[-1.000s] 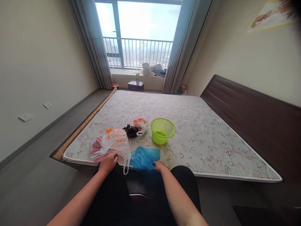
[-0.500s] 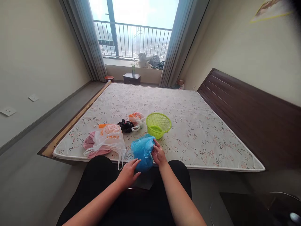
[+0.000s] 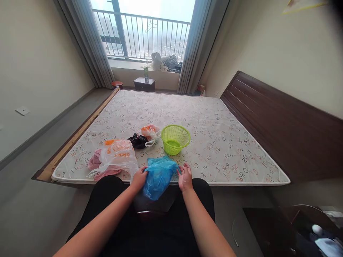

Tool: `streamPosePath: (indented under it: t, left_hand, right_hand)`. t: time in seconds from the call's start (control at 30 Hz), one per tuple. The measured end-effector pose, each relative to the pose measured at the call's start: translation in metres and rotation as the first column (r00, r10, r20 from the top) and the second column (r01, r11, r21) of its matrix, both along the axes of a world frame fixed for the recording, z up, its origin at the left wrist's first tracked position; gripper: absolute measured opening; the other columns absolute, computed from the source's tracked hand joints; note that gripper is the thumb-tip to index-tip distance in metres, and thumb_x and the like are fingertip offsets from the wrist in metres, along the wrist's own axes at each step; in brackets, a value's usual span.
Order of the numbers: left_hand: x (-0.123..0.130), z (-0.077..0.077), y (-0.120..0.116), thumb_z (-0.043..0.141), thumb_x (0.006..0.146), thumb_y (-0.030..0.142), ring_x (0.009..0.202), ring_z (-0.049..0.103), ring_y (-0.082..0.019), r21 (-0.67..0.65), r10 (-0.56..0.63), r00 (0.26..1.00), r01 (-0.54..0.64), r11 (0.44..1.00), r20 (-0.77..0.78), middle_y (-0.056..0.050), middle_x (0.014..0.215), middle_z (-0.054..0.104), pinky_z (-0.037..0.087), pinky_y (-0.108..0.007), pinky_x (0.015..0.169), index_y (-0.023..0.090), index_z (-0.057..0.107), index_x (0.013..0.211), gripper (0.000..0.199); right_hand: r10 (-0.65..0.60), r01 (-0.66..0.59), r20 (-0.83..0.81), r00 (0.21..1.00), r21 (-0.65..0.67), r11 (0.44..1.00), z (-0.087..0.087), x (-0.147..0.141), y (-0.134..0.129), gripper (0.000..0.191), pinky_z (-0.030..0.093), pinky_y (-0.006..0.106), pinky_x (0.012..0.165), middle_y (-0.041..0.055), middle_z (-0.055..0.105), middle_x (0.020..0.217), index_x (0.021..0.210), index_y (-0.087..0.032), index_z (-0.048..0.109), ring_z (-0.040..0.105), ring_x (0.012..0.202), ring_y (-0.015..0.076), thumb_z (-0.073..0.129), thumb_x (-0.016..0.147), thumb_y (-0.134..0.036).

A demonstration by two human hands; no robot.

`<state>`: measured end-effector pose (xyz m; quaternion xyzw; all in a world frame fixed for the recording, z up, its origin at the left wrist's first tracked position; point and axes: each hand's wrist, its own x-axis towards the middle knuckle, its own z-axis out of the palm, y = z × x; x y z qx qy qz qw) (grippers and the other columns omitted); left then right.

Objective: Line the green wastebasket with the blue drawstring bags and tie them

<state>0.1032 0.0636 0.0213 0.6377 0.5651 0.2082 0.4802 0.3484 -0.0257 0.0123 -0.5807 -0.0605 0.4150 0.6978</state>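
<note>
A crinkled blue plastic bag [image 3: 158, 178] hangs between my hands above my lap, in front of the mattress edge. My left hand [image 3: 138, 179] is closed on the bag's upper left edge. On the other side, my right hand [image 3: 185, 177] has its fingers apart and turned upward, its thumb side touching the bag's right edge. What the bag contains cannot be made out. Just beyond it stands a green plastic basket [image 3: 175, 140]. To the left lies a white plastic bag with orange print [image 3: 122, 153], partly over a pink cloth [image 3: 95, 160].
A black plastic bag [image 3: 138, 141] and an orange-and-white bag [image 3: 150, 132] lie left of the basket on the letter-patterned mattress [image 3: 214, 142]. The dark headboard [image 3: 281, 117] rises at right. A small nightstand [image 3: 144, 85] stands at the far side, below the window.
My left hand has moved up and taken the blue bag's left edge. My right hand has loosened its fingers. The bag's top is spread wider, and the view has shifted slightly.
</note>
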Motion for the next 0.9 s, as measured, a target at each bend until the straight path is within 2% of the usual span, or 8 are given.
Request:
streamPosePath:
  t: [0.1,0.2,0.3,0.4,0.5,0.6,0.73,0.9]
  left_hand:
    - [-0.001,0.007,0.005,0.047,0.088,0.034,0.087,0.07,-0.022,-0.106,0.132,0.986,-0.122,0.987,0.098,-0.006,0.096,0.075,0.056,-0.032,0.078,0.016,0.066,0.112,0.036]
    - [0.002,0.016,0.006,0.046,0.087,0.036,0.083,0.07,-0.021,-0.179,0.187,0.968,-0.156,0.971,0.168,-0.006,0.091,0.075,0.056,-0.032,0.075,0.015,0.065,0.111,0.038]
    - [0.01,0.029,-0.001,0.05,0.085,0.039,0.08,0.07,-0.021,-0.232,0.134,0.972,-0.088,0.969,0.193,-0.005,0.087,0.075,0.056,-0.032,0.073,0.017,0.066,0.107,0.036]
    - [0.015,0.047,-0.013,0.058,0.082,0.043,0.072,0.067,-0.02,-0.257,0.022,0.984,0.025,0.966,0.179,-0.002,0.082,0.073,0.053,-0.031,0.067,0.019,0.067,0.111,0.039]
    - [0.009,0.068,-0.018,0.067,0.078,0.046,0.078,0.067,-0.022,-0.122,-0.165,0.984,0.173,0.977,0.071,-0.002,0.086,0.072,0.051,-0.03,0.071,0.021,0.067,0.116,0.045]
    - [-0.007,0.082,-0.011,0.072,0.076,0.037,0.091,0.067,-0.024,0.049,-0.268,0.946,0.281,0.958,-0.183,-0.003,0.095,0.072,0.048,-0.032,0.082,0.024,0.069,0.117,0.043]
    - [-0.03,0.081,0.01,0.06,0.079,0.019,0.089,0.067,-0.025,0.095,-0.202,0.865,0.274,0.957,-0.46,-0.005,0.089,0.07,0.045,-0.033,0.082,0.023,0.065,0.127,0.048]
    - [-0.041,0.062,0.029,0.056,0.078,0.016,0.087,0.065,-0.024,0.093,-0.072,0.903,0.122,0.988,-0.423,-0.006,0.089,0.069,0.047,-0.033,0.081,0.019,0.067,0.12,0.043]
  right_hand:
    - [0.265,-0.228,0.164,0.95,-0.214,0.95,-0.009,-0.014,-0.008,0.051,0.057,0.035,0.086,0.0129,0.053,0.141,0.125,-0.024,0.05,0.057,0.128,0.0265,0.052,0.085,-0.055]
    - [0.509,-0.439,0.312,0.802,-0.268,0.857,-0.014,-0.043,-0.014,0.072,0.051,0.042,0.099,0.0151,0.045,0.151,0.139,-0.024,0.045,0.051,0.134,0.0308,0.064,0.079,-0.057]
    - [0.549,-0.461,0.573,0.609,-0.308,0.833,-0.015,-0.071,-0.012,0.093,0.034,0.046,0.117,0.0136,0.038,0.156,0.15,-0.025,0.037,0.037,0.145,0.0322,0.078,0.07,-0.049]
    - [0.579,-0.422,0.632,0.515,-0.401,0.813,-0.01,-0.076,-0.003,0.073,0.04,0.044,0.111,0.0122,0.06,0.133,0.143,-0.023,0.047,0.055,0.128,0.0298,0.071,0.076,-0.036]
    - [0.542,-0.364,0.612,0.576,-0.402,0.84,0.003,-0.051,0.006,0.035,0.05,0.034,0.089,0.0071,0.07,0.097,0.113,-0.02,0.065,0.066,0.093,0.0233,0.056,0.08,-0.026]
    - [0.404,-0.215,0.613,0.679,-0.36,0.908,0.022,-0.013,0.008,0.028,0.049,0.03,0.073,0.0056,0.07,0.089,0.101,-0.019,0.066,0.063,0.077,0.0204,0.053,0.077,-0.026]
    - [0.34,-0.171,0.571,0.747,-0.329,0.929,0.043,0.025,-0.002,0.03,0.048,0.028,0.066,0.0042,0.07,0.089,0.096,-0.019,0.067,0.061,0.073,0.0186,0.054,0.069,-0.023]
    - [0.156,-0.112,0.224,0.962,-0.198,0.974,0.044,0.04,-0.017,0.032,0.052,0.029,0.059,0.001,0.068,0.084,0.094,-0.021,0.061,0.062,0.068,0.0179,0.065,0.063,-0.022]
